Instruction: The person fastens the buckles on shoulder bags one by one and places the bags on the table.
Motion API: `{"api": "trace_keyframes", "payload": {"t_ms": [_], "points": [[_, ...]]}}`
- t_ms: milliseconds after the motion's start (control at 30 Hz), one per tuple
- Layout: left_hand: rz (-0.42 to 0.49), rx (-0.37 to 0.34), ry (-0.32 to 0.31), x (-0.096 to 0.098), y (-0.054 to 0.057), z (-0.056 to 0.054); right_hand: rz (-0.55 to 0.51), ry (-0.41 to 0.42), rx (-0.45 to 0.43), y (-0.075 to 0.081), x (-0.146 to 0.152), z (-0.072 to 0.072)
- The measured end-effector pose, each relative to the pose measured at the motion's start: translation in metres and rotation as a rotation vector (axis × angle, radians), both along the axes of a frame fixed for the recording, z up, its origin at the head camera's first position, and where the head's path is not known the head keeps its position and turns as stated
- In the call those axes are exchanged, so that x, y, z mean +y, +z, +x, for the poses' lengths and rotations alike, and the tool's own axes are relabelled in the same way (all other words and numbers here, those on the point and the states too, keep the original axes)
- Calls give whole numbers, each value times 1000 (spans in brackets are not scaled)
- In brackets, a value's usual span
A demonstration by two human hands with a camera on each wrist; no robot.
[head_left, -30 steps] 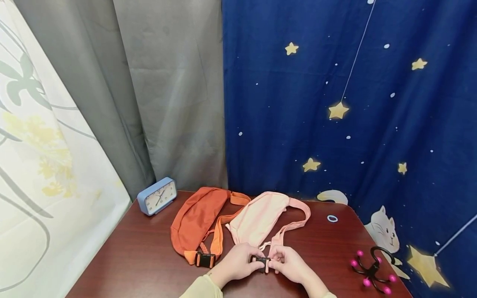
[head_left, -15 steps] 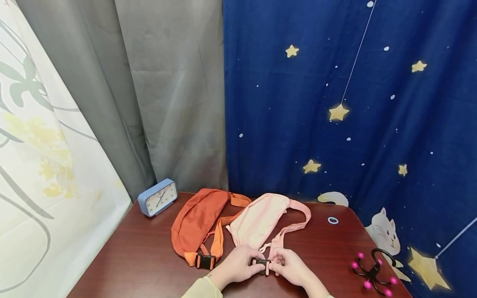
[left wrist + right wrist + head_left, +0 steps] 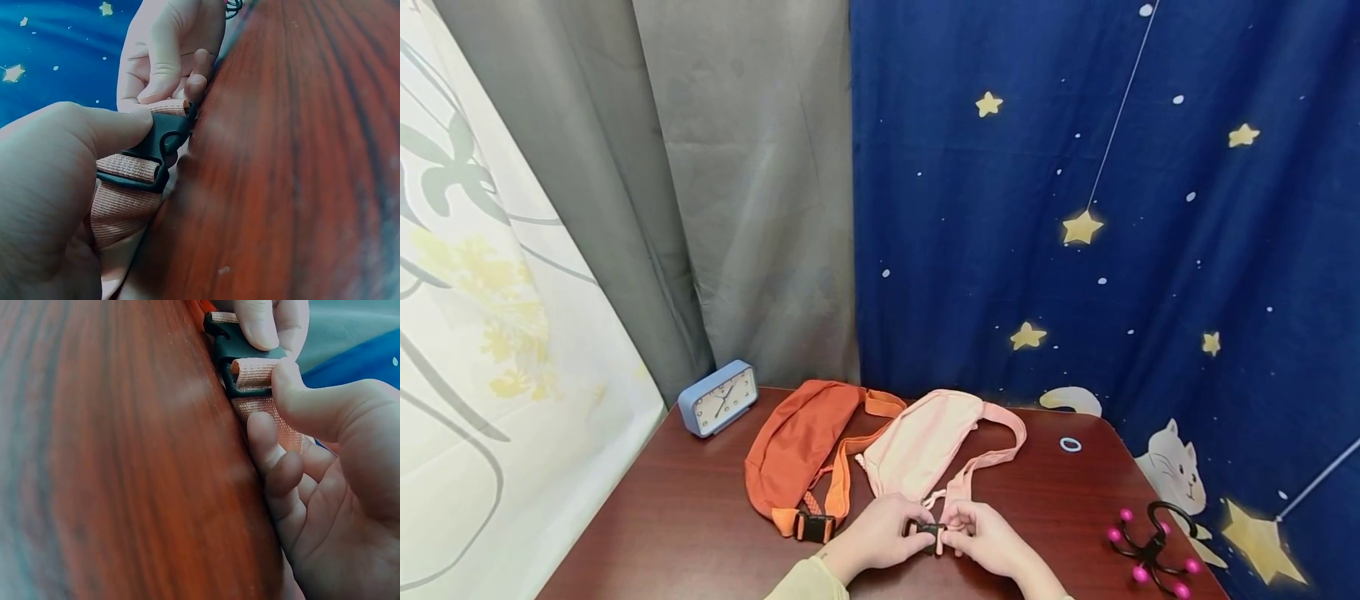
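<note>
A pale pink waist bag (image 3: pixel 921 442) lies on the table with its webbing strap (image 3: pixel 992 457) looped to the right. At its near end is a black side-release buckle (image 3: pixel 156 137), its two halves joined and webbing threaded through each end. My left hand (image 3: pixel 887 529) pinches the buckle, thumb flat on its top. From the other side my right hand (image 3: pixel 988 537) pinches the strap where it enters the buckle, thumb tip on the folded webbing (image 3: pixel 253 370). The right hand's other fingers curl loosely below. Undersides of the buckle and the left fingertips are mostly hidden.
Left of the pink bag lies an orange waist bag (image 3: pixel 801 442) with its black buckle (image 3: pixel 814 527) fastened. A blue clock (image 3: pixel 718 398) stands at the back left. On the right are a light blue ring (image 3: pixel 1070 445) and a black hook rack (image 3: pixel 1152 546) with pink tips. Curtains hang behind the table.
The head view has tilted up very slightly. Both hands keep their hold at the buckle, with hardly any movement.
</note>
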State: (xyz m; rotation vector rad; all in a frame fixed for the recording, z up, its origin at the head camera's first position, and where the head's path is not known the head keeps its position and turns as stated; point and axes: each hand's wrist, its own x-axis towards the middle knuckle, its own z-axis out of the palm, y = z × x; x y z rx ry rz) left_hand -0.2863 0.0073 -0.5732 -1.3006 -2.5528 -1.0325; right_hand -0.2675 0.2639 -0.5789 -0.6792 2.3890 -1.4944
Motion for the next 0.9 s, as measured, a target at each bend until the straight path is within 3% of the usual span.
{"api": "trace_keyframes", "payload": {"t_ms": [333, 533, 667, 900], "points": [[-53, 82, 15, 1, 5, 1, 37, 56, 33, 11, -2, 0], [-91, 153, -34, -2, 13, 1, 116, 74, 106, 30, -8, 4], [-82, 193, -80, -3, 24, -1, 163, 119, 221, 47, -14, 6], [-135, 370, -69, -16, 55, -2, 275, 111, 425, 81, -31, 11]]}}
